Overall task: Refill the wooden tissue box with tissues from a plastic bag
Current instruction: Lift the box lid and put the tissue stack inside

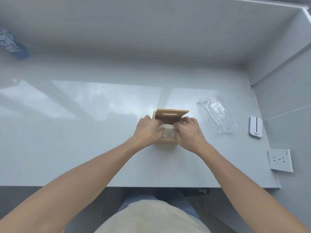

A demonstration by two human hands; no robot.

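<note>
A small wooden tissue box (168,140) stands near the middle of the pale grey counter, its slotted lid (171,113) tipped up at the back. A white stack of tissues (168,133) sits in the open top. My left hand (148,130) grips the stack's left side and my right hand (188,132) grips its right side, fingers curled over the box rim. The clear plastic bag (217,113) lies flat and crumpled on the counter to the right of the box, apart from both hands.
A white flat device (255,126) and a white wall socket (280,160) are on the right wall. A blue patterned object (11,42) lies at the far left. The counter's front edge (134,186) runs just above my lap.
</note>
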